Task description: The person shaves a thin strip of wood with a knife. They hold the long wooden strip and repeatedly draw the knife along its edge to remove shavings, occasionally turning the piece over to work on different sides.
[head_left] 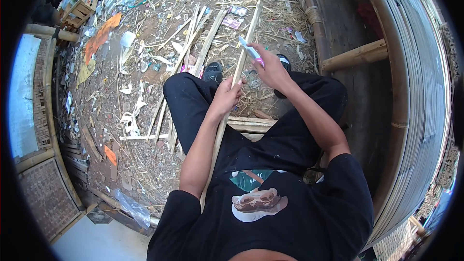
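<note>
the pale strip (252, 23), wood or bamboo, slants across the person's lap. its far end points away over the littered ground (159, 84), and its near end runs back beneath the left forearm, beside the left thigh. the left hand (225, 97) is closed around it between the knees. the right hand (270, 71) is wrapped around a knife-like tool (250, 52), whitish with a pink part, its pale end lying at the strip beyond the left hand; whether it touches is too small to tell.

the strip looks light enough for 1 hand, and stiff, with perhaps a little spring along so long and narrow a length. its dry surface should grip well rather than slide, but the edges may be sharp or splintery, and a thin part could split along the grain. a hold near the middle would balance it; a firm wrap on the near side of the tool, with fingers clear of the blade, seems the safer choice. the loose strips (211, 38) on the ground to the left look much alike and would probably handle the same way.

of containers, 1 slatted wooden crate (75, 13) sits at the upper left, with plastic litter beside it; its contents cannot be made out. a clear plastic bag (133, 210) lies crumpled at the lower left, with nothing distinguishable inside.
</note>
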A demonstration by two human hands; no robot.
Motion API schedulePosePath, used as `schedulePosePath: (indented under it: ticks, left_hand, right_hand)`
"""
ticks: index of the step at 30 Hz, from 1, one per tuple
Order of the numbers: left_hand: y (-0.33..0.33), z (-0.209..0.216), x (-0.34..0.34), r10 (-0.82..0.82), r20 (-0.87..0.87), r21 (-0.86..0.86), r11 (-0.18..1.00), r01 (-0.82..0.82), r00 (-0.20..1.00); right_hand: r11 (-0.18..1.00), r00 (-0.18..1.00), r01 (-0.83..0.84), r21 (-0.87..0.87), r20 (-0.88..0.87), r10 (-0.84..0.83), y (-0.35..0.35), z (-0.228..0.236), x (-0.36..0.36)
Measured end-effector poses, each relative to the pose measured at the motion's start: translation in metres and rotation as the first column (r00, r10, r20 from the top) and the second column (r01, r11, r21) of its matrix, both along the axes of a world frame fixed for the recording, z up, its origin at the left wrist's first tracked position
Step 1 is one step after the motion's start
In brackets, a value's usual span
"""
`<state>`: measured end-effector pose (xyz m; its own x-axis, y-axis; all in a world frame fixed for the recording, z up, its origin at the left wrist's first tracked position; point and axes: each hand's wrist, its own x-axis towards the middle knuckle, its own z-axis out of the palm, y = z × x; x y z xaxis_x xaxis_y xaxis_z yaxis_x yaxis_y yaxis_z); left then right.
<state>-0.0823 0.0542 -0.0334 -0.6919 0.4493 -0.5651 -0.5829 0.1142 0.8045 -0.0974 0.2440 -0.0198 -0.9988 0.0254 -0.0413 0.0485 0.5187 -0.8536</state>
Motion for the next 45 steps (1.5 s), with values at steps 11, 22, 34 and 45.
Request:
schedulePosePath:
  ticks: [11, 22, 34, 45]
  left_hand:
    - [-0.007, -0.038, 0.003, -0.055, -0.424, -0.244, 0.968, -0.056, 0.904]
    - [-0.001, -0.002, 0.003, -0.086, -0.508, -0.337, 0.936, -0.105, 0.857]
    - [0.001, -0.009, 0.008, -0.126, -0.547, -0.446, 0.881, -0.161, 0.828]
    - [0.003, -0.011, 0.018, -0.162, -0.567, -0.459, 0.876, -0.146, 0.808]
  right_hand:
    - [0.941, 0.898, -0.312, 0.132, -0.282, 0.337, 0.012, -0.011, -0.004]
    - [0.835, 0.882, -0.354, 0.421, -0.146, 0.448, 0.02, -0.001, -0.017]
    - [0.855, 0.868, -0.475, 0.206, -0.048, 0.494, 0.012, -0.008, -0.019]
    - [0.89, 0.891, -0.417, 0.183, -0.112, 0.44, 0.026, -0.025, -0.026]
